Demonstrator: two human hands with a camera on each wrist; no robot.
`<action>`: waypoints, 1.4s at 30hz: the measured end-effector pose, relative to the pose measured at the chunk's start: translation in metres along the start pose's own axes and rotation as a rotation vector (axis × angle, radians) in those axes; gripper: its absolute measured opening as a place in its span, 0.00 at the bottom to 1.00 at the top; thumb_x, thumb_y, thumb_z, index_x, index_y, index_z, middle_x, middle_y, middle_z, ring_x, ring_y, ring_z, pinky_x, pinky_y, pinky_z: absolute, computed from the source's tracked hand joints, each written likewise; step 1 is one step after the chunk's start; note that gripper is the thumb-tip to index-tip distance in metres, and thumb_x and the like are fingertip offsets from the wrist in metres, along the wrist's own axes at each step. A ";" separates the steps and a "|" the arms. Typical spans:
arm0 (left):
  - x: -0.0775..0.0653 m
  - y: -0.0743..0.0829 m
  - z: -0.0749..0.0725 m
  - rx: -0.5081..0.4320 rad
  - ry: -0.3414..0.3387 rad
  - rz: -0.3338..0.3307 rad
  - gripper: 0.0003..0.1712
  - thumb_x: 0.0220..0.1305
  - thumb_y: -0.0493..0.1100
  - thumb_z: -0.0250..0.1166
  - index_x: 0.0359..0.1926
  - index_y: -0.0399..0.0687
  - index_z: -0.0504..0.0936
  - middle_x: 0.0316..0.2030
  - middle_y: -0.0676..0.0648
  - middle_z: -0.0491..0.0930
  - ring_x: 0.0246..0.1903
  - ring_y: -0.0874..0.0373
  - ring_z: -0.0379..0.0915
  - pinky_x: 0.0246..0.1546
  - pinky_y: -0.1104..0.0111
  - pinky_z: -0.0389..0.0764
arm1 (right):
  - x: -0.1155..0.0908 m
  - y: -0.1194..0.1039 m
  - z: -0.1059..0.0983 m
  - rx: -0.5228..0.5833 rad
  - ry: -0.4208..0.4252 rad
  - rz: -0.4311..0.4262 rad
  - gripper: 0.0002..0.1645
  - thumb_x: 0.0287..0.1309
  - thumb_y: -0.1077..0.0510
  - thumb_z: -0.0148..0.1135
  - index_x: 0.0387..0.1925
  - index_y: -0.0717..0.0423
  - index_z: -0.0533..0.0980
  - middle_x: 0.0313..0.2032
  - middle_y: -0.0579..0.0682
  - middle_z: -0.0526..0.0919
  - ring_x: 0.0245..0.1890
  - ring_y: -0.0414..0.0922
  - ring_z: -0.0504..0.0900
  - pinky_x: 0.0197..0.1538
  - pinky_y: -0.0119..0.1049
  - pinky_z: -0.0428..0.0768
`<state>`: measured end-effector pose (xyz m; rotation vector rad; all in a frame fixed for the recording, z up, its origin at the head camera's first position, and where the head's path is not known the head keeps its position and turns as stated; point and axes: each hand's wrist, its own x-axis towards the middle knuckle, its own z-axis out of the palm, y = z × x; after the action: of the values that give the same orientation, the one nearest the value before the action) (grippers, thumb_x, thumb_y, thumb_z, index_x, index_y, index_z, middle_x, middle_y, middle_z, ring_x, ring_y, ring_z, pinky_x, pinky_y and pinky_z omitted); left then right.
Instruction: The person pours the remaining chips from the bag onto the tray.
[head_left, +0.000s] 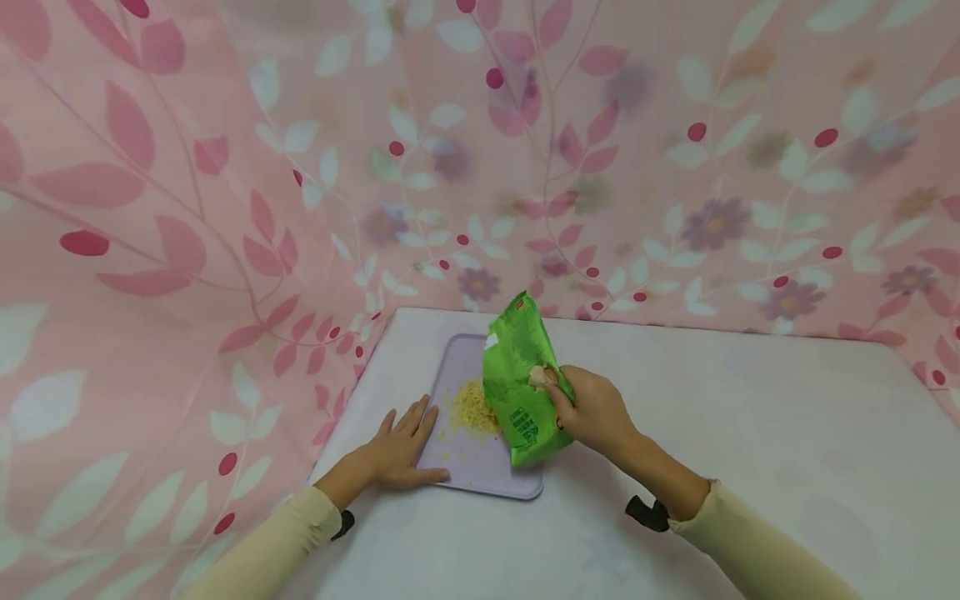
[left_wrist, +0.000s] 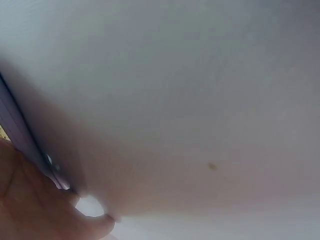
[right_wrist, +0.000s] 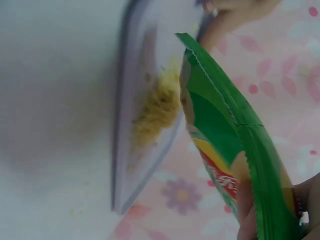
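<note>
Head view: your right hand grips a green bag, thumb across its printed face, over the right side of a lilac tray. Yellow crumbs lie heaped mid-tray, with loose bits scattered around; the bag's contents are hidden. Your left hand lies with fingers extended and spread at the tray's left rim. The tray sits near the table's left edge, leaving a broad stretch of table to your right, up to the floral cloth behind.

Left wrist view: your thumb and part of your palm show beside the tray's edge, bare table alongside; the fingertips' hold cannot be told from here.

Right wrist view: your fingers clasp the bag beside its crimped edge, the crumbs inside the tray's raised rim beyond.
</note>
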<state>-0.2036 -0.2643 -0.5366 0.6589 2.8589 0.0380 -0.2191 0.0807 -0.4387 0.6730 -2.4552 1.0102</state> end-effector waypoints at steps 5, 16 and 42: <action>0.001 0.003 -0.008 0.002 -0.020 -0.001 0.66 0.44 0.86 0.38 0.72 0.47 0.37 0.73 0.43 0.32 0.72 0.48 0.34 0.65 0.42 0.43 | 0.000 0.000 0.001 -0.031 -0.055 0.040 0.10 0.58 0.55 0.60 0.24 0.51 0.70 0.15 0.40 0.69 0.13 0.32 0.66 0.16 0.28 0.64; -0.001 0.002 -0.009 0.024 0.004 0.004 0.66 0.45 0.86 0.37 0.72 0.46 0.40 0.73 0.41 0.34 0.71 0.47 0.36 0.64 0.42 0.45 | 0.020 -0.007 -0.014 -0.071 0.048 -0.039 0.08 0.57 0.55 0.60 0.26 0.54 0.72 0.17 0.42 0.70 0.15 0.35 0.66 0.17 0.28 0.64; -0.001 0.000 -0.005 -0.013 0.016 0.012 0.65 0.46 0.84 0.40 0.72 0.46 0.39 0.73 0.41 0.34 0.72 0.47 0.36 0.65 0.42 0.43 | 0.014 -0.008 -0.007 -0.048 0.008 -0.033 0.13 0.59 0.55 0.58 0.22 0.51 0.68 0.16 0.42 0.67 0.14 0.35 0.64 0.17 0.28 0.63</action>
<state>-0.2033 -0.2647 -0.5315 0.6763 2.8678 0.0635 -0.2242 0.0768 -0.4224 0.6899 -2.4455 0.9361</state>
